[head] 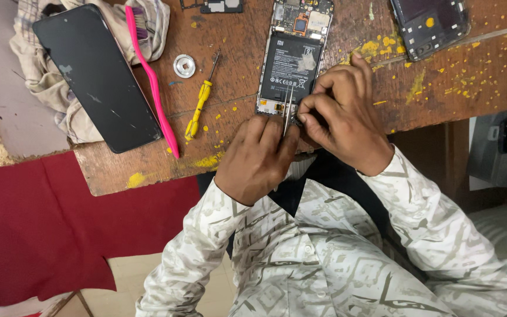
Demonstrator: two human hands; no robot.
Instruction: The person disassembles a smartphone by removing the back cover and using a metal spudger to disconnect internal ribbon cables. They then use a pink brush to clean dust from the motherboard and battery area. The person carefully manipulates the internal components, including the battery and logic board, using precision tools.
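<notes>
Head view: thin metal tweezers [289, 108] are pinched by the right hand [341, 111] over the opened black phone [291, 58], its battery exposed; the left hand [257, 155] is pressed, fingers together, on its lower edge.

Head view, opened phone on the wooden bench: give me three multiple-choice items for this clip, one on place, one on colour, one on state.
1. Where does the small yellow-handled screwdriver lie?
A. Between the pink plastic toothbrush and the opened black phone with its battery bare
B. On the checked cloth
C. In the right hand

2. What colour are the paint spatters on the worn wooden bench?
A. Blue
B. Yellow
C. White

3. How is the thin metal tweezers held?
A. Lying loose on the bench
B. Pinched by the right hand beside the left hand, tips over the phone's lower end
C. Stuck in the round silver metal cap

Key: 1 A, it rests on bare wood between them. 2 B, yellow flecks all over. 3 B, fingers grip it.
</notes>
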